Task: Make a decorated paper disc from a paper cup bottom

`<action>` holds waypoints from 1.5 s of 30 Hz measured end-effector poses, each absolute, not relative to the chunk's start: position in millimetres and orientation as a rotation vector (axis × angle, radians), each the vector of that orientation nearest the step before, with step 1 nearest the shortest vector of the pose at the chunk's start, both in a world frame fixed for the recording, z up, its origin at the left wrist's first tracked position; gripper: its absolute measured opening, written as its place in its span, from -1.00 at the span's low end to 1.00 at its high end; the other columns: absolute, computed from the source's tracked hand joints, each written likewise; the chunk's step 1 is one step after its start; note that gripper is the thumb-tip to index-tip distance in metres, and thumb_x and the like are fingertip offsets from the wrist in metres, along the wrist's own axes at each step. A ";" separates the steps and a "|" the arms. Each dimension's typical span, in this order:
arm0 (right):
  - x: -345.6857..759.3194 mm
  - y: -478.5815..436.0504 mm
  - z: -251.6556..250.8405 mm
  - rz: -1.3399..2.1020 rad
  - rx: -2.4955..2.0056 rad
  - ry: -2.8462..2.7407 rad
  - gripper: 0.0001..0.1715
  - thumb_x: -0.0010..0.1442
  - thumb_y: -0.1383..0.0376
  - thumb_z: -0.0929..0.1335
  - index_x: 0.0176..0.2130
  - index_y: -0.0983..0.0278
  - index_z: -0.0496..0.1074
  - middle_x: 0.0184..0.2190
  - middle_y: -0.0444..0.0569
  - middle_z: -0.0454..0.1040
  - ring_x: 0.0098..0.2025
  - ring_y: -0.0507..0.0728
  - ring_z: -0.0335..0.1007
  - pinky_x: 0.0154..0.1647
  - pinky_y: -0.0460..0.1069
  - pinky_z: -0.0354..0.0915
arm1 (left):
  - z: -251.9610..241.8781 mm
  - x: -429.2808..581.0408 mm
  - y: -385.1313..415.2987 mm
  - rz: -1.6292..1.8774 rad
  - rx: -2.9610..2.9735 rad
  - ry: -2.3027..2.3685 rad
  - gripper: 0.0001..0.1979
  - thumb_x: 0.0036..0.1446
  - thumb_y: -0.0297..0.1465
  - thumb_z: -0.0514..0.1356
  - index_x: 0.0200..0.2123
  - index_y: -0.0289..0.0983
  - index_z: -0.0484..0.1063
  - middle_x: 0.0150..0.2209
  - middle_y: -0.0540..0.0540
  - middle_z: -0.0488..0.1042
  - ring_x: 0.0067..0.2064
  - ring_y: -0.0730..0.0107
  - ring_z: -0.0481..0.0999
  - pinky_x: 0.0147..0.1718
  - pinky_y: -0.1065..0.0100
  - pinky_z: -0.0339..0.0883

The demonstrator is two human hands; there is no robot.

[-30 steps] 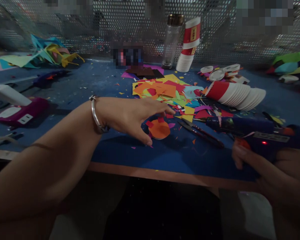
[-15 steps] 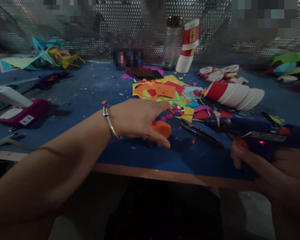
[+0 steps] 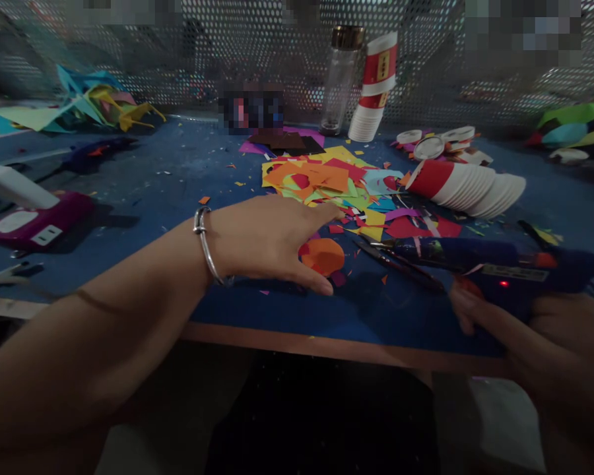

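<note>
My left hand (image 3: 264, 237) reaches over the blue tabletop, palm down, with thumb and index finger spread apart. Between them shows a rounded orange paper piece (image 3: 325, 256) with a bit of red at its left edge. Whether the other fingers touch it is hidden under the palm. On the right, my right hand (image 3: 519, 323) is wrapped around the grip of a dark blue hot glue gun (image 3: 480, 254). A small red light glows on its side, and its nozzle points left. Scissors (image 3: 396, 262) lie on the table just below the nozzle.
Coloured paper scraps (image 3: 321, 178) are heaped mid-table. Stacked paper cups (image 3: 468, 188) lie at right; another stack (image 3: 373, 86) stands beside a clear bottle (image 3: 341, 82). A purple power strip (image 3: 54, 221) sits at left, near another glue gun (image 3: 96, 155). Perforated metal (image 3: 257, 53) borders the back.
The glue gun has shifted slightly left with my right hand, its nozzle now over the scissors. My left hand has moved slightly left, and more of the orange paper shows.
</note>
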State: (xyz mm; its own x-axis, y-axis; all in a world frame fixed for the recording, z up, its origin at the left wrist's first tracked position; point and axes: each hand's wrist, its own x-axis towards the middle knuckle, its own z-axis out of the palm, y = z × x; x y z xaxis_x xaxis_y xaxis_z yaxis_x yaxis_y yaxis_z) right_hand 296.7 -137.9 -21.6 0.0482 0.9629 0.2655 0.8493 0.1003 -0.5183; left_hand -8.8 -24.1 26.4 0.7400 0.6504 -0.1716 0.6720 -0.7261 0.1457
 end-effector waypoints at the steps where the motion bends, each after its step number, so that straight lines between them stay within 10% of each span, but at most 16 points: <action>1: 298.8 -138.3 -22.2 0.256 -1.775 -1.837 -0.40 0.13 -0.10 0.42 -0.76 0.14 0.43 -0.70 -0.06 0.50 -0.66 0.17 0.43 -0.72 -0.04 0.30 | 27.0 -8.4 -25.9 -0.141 2.746 1.068 0.11 0.05 0.27 0.26 0.47 -0.25 0.07 0.10 -0.29 0.58 0.08 -0.12 0.57 -0.07 0.21 0.35; 5: 291.6 -137.2 -19.0 0.249 -1.697 -1.919 -0.38 0.20 -0.11 0.41 -0.73 0.14 0.44 -0.73 -0.09 0.45 -0.70 0.14 0.38 -0.74 -0.04 0.28 | 32.9 -13.7 -24.0 -0.004 2.681 1.170 0.04 0.08 0.29 0.22 0.43 -0.22 0.14 -0.11 -0.16 0.63 -0.14 0.06 0.60 -0.23 0.29 0.31; 11: 281.7 -131.0 -24.0 0.124 -1.605 -1.998 -0.41 0.33 -0.15 0.31 -0.51 0.13 0.58 -0.56 0.05 0.59 -0.51 0.25 0.55 -0.49 0.11 0.48 | 39.6 -21.9 -3.9 -0.040 2.640 1.179 -0.52 0.27 -0.19 0.23 0.19 -0.26 0.45 -0.19 -0.09 0.62 -0.21 0.26 0.58 -0.20 0.34 0.29; 15: 289.1 -124.6 -31.3 0.123 -1.600 -2.133 -0.41 0.34 -0.01 0.36 -0.65 0.12 0.36 -0.69 -0.04 0.43 -0.60 0.19 0.43 -0.58 0.07 0.30 | 35.3 -21.2 4.2 -0.093 2.611 1.119 -0.70 0.24 -0.20 0.25 -0.08 -0.26 0.57 -0.23 -0.08 0.62 -0.24 0.30 0.57 -0.23 0.36 0.29; 45: 255.3 -99.2 -12.6 0.020 -1.537 -2.213 -0.38 0.33 -0.06 0.26 -0.66 0.11 0.34 -0.66 -0.05 0.53 -0.56 0.22 0.52 -0.54 0.08 0.26 | 26.6 -16.9 11.4 -0.126 2.496 1.016 -0.74 0.25 -0.25 0.23 -0.11 -0.28 0.58 -0.30 -0.08 0.61 -0.35 0.39 0.52 -0.35 0.38 0.26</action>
